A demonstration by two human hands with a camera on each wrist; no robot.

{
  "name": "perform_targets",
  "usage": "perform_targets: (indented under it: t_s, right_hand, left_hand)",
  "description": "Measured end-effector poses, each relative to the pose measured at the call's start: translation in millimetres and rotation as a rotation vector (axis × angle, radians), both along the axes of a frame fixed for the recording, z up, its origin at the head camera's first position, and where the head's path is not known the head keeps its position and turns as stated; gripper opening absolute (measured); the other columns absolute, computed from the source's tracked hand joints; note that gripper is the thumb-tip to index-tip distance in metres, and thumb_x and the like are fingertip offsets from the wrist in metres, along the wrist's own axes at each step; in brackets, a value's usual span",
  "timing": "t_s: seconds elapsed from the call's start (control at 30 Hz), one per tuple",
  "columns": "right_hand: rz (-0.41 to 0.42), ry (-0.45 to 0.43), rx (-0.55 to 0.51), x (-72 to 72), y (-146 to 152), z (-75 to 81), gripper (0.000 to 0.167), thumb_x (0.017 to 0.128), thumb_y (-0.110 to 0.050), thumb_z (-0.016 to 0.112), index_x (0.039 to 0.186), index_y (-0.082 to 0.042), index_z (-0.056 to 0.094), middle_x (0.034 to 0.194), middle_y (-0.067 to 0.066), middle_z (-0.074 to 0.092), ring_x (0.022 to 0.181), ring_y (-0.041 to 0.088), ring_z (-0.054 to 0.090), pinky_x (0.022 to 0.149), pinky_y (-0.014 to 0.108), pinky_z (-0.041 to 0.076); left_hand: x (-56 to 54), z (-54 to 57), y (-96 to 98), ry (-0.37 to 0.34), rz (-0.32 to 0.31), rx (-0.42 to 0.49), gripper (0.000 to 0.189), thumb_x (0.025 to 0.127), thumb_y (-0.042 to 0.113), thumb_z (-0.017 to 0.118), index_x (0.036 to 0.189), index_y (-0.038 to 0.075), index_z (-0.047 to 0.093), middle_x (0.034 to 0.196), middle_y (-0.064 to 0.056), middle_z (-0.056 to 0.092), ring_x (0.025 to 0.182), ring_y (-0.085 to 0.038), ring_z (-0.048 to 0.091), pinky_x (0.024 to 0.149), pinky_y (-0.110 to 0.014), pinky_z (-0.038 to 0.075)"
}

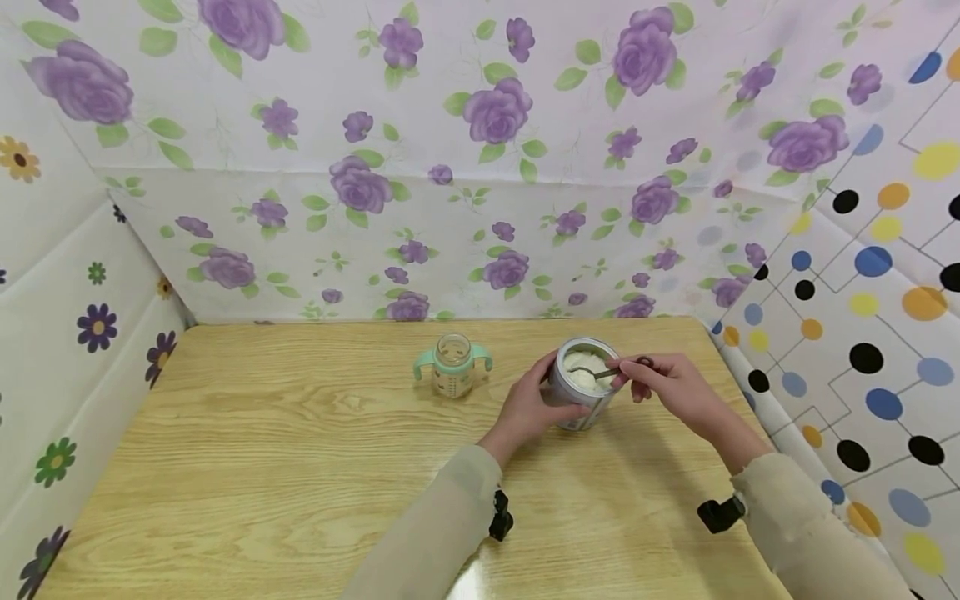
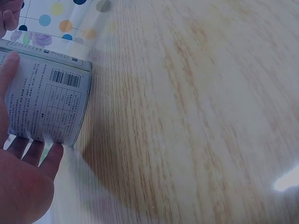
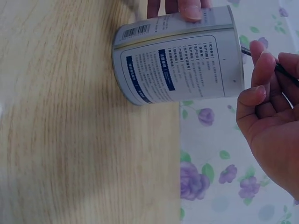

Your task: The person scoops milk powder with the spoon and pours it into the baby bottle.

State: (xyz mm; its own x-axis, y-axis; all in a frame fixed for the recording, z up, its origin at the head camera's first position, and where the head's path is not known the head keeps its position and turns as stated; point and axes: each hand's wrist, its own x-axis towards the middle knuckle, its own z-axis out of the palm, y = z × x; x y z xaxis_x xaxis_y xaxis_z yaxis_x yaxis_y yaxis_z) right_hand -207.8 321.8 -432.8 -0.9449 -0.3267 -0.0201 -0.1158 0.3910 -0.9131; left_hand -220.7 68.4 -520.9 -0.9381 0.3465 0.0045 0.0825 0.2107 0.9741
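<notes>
An uncovered can [image 1: 577, 408] of pale powder [image 1: 588, 367] stands on the table, its printed label and barcode facing the wrist cameras. My left hand [image 1: 531, 408] grips the can's side, thumb across the front and fingers round the far left. With thumb and fingers, my right hand [image 1: 671, 385] pinches the handle of a dark metal spoon [image 1: 606, 373] over the can's right rim. The spoon's bowl end lies in the powder. In the right wrist view, the can [image 3: 182, 60] hides the spoon's bowl, and only part of the handle shows beside my right hand [image 3: 271, 98].
A clear baby bottle [image 1: 453, 379] with mint-green handles and no lid stands left of the can. Wooden tabletop [image 1: 262, 467] extends around both. Behind the table hangs a floral cloth [image 1: 450, 208], with a dotted cloth [image 1: 862, 333] along the right.
</notes>
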Motion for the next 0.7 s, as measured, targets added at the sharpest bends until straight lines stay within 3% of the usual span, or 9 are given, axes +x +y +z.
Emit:
perform_targets:
  t_s: [0.23, 0.47, 0.7]
  right_hand:
    - [-0.004, -0.033, -0.041, 0.9, 3.9, -6.1, 0.044, 0.115, -0.029, 0.053, 0.129, 0.009, 0.071, 0.101, 0.006, 0.078, 0.073, 0.028, 0.059, 0.071, 0.031, 0.050]
    - [-0.069, -0.056, -0.089, -0.5, 9.4, -10.1, 0.056, 0.115, -0.038, 0.050, 0.139, 0.011, 0.063, 0.103, 0.002, 0.078, 0.076, 0.017, 0.063, 0.073, 0.029, 0.054]
    - [-0.099, -0.004, -0.068, -1.6, 9.8, -10.5, 0.056, 0.116, -0.040, 0.048, 0.135, 0.010, 0.066, 0.099, 0.002, 0.078, 0.076, 0.019, 0.062, 0.069, 0.028, 0.052]
  left_hand:
    - [-0.4, -1.8, 1.4, 0.003, -0.001, -0.013, 0.098, 0.084, 0.035, 0.095, 0.165, 0.035, 0.040, 0.161, 0.007, 0.051, 0.149, -0.020, 0.048, 0.119, -0.050, 0.043]
    - [-2.0, -4.7, 2.1, 0.002, -0.003, -0.005, 0.099, 0.083, 0.035, 0.096, 0.165, 0.035, 0.040, 0.161, 0.008, 0.051, 0.149, -0.020, 0.048, 0.119, -0.049, 0.043]
    - [-1.5, -3.3, 0.9, 0.001, -0.013, 0.002, 0.098, 0.085, 0.034, 0.095, 0.165, 0.035, 0.039, 0.162, 0.007, 0.049, 0.150, -0.022, 0.047, 0.120, -0.052, 0.042]
